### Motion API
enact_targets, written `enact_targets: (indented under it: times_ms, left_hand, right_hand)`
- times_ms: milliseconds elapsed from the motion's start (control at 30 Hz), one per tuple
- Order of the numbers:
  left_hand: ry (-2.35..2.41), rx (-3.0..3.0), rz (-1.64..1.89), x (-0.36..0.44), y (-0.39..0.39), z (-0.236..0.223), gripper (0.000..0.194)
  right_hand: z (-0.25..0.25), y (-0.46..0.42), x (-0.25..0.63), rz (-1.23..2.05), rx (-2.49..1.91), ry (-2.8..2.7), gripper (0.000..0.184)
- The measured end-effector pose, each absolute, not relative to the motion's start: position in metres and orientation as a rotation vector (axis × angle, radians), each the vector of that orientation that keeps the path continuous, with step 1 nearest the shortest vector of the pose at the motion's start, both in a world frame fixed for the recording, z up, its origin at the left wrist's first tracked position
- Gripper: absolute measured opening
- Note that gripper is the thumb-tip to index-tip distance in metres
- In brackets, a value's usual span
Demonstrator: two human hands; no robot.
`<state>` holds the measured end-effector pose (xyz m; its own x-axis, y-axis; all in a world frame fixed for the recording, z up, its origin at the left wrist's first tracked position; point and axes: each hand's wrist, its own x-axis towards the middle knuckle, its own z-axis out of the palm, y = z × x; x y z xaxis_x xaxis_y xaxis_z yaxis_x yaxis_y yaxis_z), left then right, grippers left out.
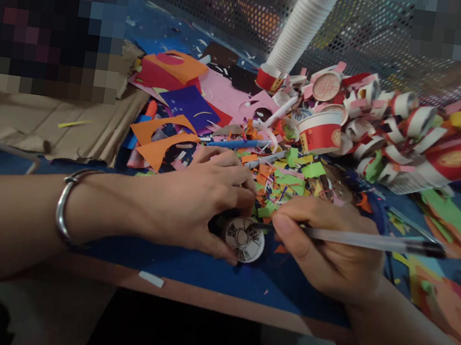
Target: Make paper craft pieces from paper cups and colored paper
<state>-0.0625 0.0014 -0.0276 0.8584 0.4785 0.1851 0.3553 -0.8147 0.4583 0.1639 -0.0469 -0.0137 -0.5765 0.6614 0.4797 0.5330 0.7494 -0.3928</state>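
Near the front edge of a blue tabletop, a small, round white disc with a black ring drawn at its centre and scribbled black wedges around the ring. Placed between two bare hands: just right of the left hand, left of the right hand. Left hand the nearer of the two, touching: thumb against the near-left rim, fingers bent round the far side, closed on the disc; firmness of grip impossible to tell. Right hand apart from the disc, gripping a slim pen with a pale, see-through barrel and black ends between thumb and fingers. Pen's long axis almost level, side to side, tip over the far-right part of the disc; actual contact too fine to confirm. Beyond both hands, a litter of green, orange and yellow paper scraps, then a red-and-white paper cup. Farther back, a tall stack of white paper cups. Off to the left, flattened brown cardboard.
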Motion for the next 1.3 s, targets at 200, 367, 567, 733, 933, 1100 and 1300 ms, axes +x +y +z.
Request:
enact_targets:
  times_ms: [200, 367, 567, 733, 933, 1100, 1300]
  left_hand:
    - [0.612, 2.612, 0.406, -0.0627, 0.0017, -0.0285, 0.044]
    - [0.628, 2.622, 0.398, -0.0619, 0.0017, -0.0285, 0.044]
    - [0.611, 2.616, 0.41, -0.0617, 0.0017, -0.0286, 0.044]
    - [0.613, 2.622, 0.419, -0.0622, 0.0018, -0.0293, 0.044]
    - [0.616, 2.627, 0.411, -0.0623, 0.0014, -0.029, 0.044]
    - [0.617, 2.605, 0.389, -0.0623, 0.0007, -0.0269, 0.041]
    - [0.625, 2.598, 0.364, -0.0614, 0.0019, -0.0267, 0.043]
  right_hand:
    - [-0.0155, -0.0455, 0.1635, 0.258, -0.867, -2.331, 0.012]
    - [-0.0146, -0.0461, 0.1642, 0.25, -0.864, -2.345, 0.013]
    - [-0.0142, -0.0457, 0.1637, 0.269, -0.866, -2.347, 0.013]
    - [-0.0156, -0.0447, 0.1634, 0.266, -0.863, -2.347, 0.013]
    - [-0.014, -0.0452, 0.1635, 0.259, -0.873, -2.347, 0.013]
    - [-0.013, -0.046, 0.1626, 0.254, -0.864, -2.362, 0.013]
    - [-0.0137, -0.0454, 0.1642, 0.218, -0.878, -2.364, 0.013]
